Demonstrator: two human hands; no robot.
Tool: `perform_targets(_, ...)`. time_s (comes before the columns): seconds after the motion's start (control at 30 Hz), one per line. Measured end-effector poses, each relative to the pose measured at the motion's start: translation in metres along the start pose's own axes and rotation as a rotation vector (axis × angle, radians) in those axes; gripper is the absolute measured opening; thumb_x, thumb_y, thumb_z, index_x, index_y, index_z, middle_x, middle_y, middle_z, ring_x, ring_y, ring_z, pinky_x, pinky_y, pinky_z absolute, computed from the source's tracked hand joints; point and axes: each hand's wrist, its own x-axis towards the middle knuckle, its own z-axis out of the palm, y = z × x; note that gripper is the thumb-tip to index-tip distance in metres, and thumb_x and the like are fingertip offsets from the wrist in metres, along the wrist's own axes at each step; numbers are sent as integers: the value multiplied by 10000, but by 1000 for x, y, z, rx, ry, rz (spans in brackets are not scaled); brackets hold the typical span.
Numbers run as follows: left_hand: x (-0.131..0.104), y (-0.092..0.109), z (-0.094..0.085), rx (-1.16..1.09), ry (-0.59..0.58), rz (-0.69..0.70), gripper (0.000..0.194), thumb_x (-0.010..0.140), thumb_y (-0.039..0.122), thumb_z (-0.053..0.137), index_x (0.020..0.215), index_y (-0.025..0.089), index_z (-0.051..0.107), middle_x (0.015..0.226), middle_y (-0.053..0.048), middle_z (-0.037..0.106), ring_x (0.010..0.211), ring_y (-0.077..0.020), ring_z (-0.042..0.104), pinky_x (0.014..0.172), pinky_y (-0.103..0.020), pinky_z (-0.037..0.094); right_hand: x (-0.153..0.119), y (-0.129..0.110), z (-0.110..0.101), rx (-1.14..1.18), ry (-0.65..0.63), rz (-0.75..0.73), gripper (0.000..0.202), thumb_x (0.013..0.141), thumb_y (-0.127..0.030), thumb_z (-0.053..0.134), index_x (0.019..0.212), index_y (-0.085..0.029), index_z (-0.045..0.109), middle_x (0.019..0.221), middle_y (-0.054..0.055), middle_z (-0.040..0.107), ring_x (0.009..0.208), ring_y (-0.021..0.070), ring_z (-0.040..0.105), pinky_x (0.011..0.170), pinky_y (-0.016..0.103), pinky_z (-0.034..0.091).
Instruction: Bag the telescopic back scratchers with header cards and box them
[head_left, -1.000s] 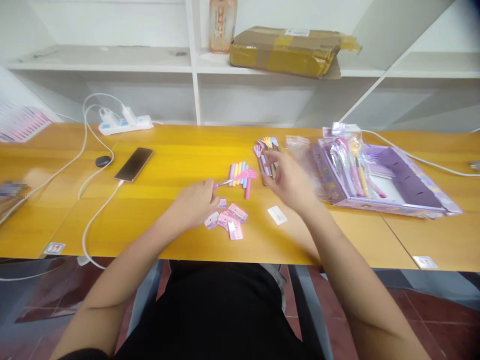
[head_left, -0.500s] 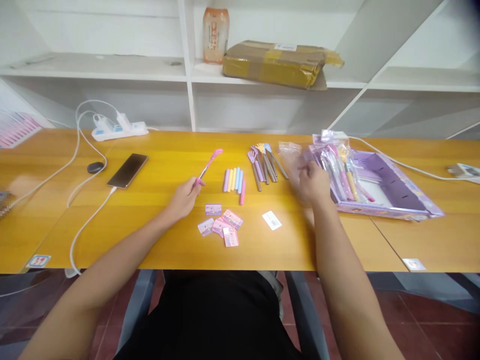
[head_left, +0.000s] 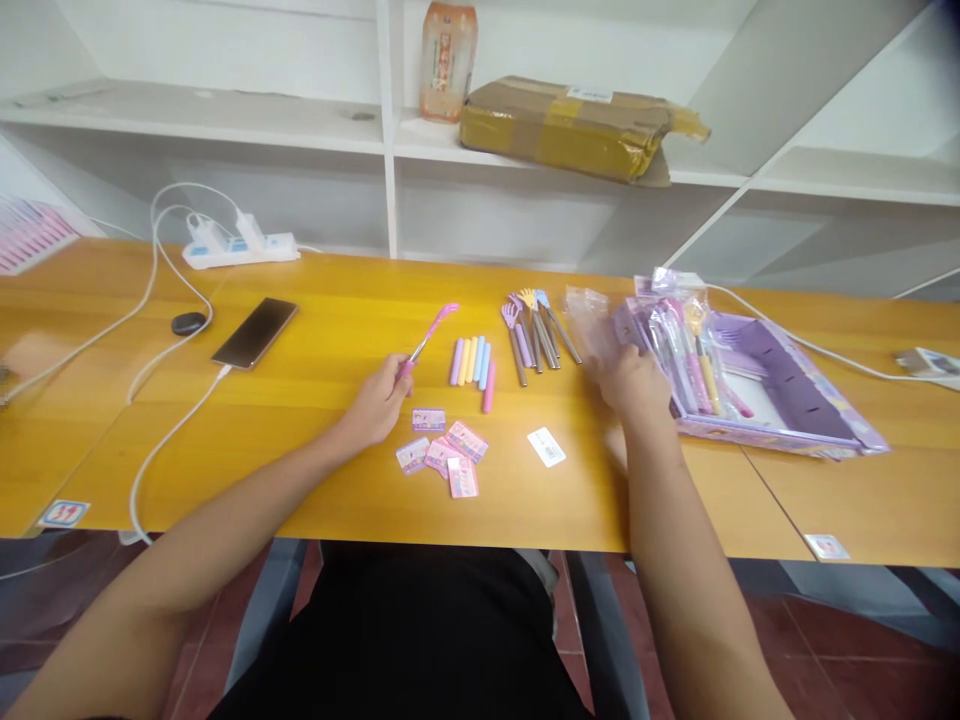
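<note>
My left hand point(head_left: 381, 398) is closed around the pink handle of a back scratcher point(head_left: 429, 334), its metal rod and pink claw head pointing up and away. To its right lie several loose coloured handle sleeves point(head_left: 470, 361), purple, yellow, blue and pink. Beyond them is a bunch of back scratchers point(head_left: 534, 330) with bare metal rods. My right hand point(head_left: 636, 382) is closed at a crumpled clear plastic bag point(head_left: 589, 318); its fingertips are partly hidden. Beside it, packaged back scratchers point(head_left: 694, 360) lie in a purple display box point(head_left: 795, 372).
Small printed cards point(head_left: 459, 450) and a white card point(head_left: 546, 447) lie near the front edge. On the left are a charging phone point(head_left: 255, 333), a black round object point(head_left: 188, 323) and a power strip point(head_left: 241, 250). A taped carton point(head_left: 566, 125) rests on the shelf behind.
The view has tilted and shifted slightly. My right hand has moved a little nearer the table front beside the box. My left hand still holds the pink back scratcher.
</note>
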Motion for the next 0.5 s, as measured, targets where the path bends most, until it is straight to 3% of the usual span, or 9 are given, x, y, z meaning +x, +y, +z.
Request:
perform_targets(0.13,-2,1,1,-71,-11,14,258,1149,444,435,1221,229,559,904,-14,653,702,-160,510,660,-303,386,4,4,3,-22,-13,3,587,1052,-489,590,1354,5,689,1281,363,716,1177,444,745,1012,534,568)
perform_targets(0.3,-3,4,2,-165,-61,-14,310,1137,504,467,1186,228,600,914,-32,696,683,-158,512,647,-300,403,7,7,2,-1,9,7,459,1070,-312,472,1166,-10,804,1146,343,758,1081,412,760,956,517,578)
perform_targets(0.4,-4,5,3,-190,-78,-15,295,1124,503,498,1181,231,597,932,-32,689,676,-151,504,646,-297,407,7,5,-6,21,73,22,464,1083,-300,451,1187,-22,807,1164,331,754,1070,394,751,939,504,576)
perform_targets(0.5,-5,7,6,-250,-67,-12,295,1127,484,498,1294,242,528,929,-16,664,634,-133,462,630,-293,401,4,-2,-16,51,164,24,480,1111,-316,403,1243,-66,790,1244,289,737,1060,364,733,912,477,561)
